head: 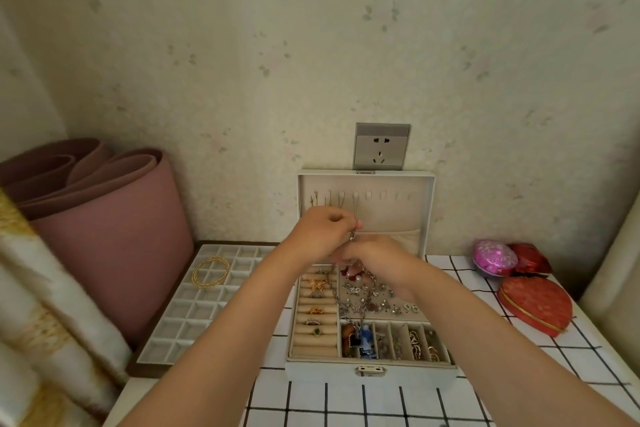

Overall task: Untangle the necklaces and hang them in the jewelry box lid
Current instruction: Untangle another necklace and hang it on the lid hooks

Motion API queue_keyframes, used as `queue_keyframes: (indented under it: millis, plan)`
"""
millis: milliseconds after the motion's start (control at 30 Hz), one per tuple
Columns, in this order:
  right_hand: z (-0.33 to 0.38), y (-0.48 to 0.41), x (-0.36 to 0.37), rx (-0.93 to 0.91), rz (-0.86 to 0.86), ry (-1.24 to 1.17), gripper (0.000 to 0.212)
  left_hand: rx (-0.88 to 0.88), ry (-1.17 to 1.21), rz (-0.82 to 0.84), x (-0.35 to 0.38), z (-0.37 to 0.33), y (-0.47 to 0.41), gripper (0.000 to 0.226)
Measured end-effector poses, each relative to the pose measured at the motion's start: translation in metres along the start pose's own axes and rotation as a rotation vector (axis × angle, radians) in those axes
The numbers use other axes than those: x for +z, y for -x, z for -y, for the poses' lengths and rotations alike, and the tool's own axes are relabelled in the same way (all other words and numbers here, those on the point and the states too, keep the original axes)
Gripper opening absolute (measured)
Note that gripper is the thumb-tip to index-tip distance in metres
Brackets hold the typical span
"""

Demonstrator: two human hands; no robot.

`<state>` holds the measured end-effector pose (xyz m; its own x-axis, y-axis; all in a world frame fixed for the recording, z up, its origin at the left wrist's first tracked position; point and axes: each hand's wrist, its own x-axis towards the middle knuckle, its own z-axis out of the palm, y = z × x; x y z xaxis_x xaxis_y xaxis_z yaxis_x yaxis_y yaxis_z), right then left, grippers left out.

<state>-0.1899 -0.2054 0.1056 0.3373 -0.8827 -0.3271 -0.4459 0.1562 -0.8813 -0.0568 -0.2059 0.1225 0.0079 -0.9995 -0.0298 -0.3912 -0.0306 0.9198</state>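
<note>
Observed remotely: the left hand [322, 232] is raised before the open cream-lined lid [398, 215] of the white rectangular jewelry box [311, 373], thumb and forefinger pinched on a thin silver chain [355, 208] that runs down from the fourth hook in the lid's row. The right hand [377, 260] sits just below and to the right, almost touching the left. Its fingers are curled round the top of a tangled silver link necklace [341, 305], which hangs from it into the box and ends among dark and blue pendants in a front compartment. I count four hooks bearing chains; the hooks to their right look bare, though blur limits certainty. The ring rolls [313, 343] on the box's left side hold five rings, the flat middle section holds scattered small silver pieces, and the narrow front compartments hold chains and beads I cannot count. Left of the box, a white gridded plastic tray [194, 308] carries one set of thin gold hoops [211, 270]. To the right, on the black-checked white tablecloth [346, 402], stand three gift boxes: one shiny pink box [495, 256] and two red boxes [535, 302].
</note>
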Motion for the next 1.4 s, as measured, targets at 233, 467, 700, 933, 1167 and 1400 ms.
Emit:
queue_keyframes:
  millis: [233, 467, 700, 933, 1167, 1400]
  plan:
    - [0.021, 0.013, -0.015, -0.1, -0.023, 0.27, 0.028, -0.07, 0.173, -0.015, -0.003, 0.016, 0.012, 0.02]
    - [0.045, 0.01, -0.023, -0.163, -0.031, 0.059, 0.025, -0.069, -0.083, 0.3, 0.008, 0.018, 0.027, 0.034]
    - [0.047, 0.004, -0.029, -0.184, -0.092, -0.039, 0.021, -0.078, 0.113, 0.338, 0.0, 0.02, 0.027, 0.017]
    - [0.023, 0.005, -0.03, -0.132, -0.037, 0.143, 0.031, -0.038, 0.07, 0.269, -0.009, 0.011, 0.028, 0.024]
    - [0.005, 0.004, -0.027, -0.128, 0.296, -0.37, 0.033, -0.047, 0.165, 0.202, -0.015, -0.017, 0.015, 0.015]
    - [0.011, 0.001, -0.026, -0.235, 0.241, -0.209, 0.016, 0.048, 0.122, 0.111, -0.021, -0.036, -0.001, 0.017]
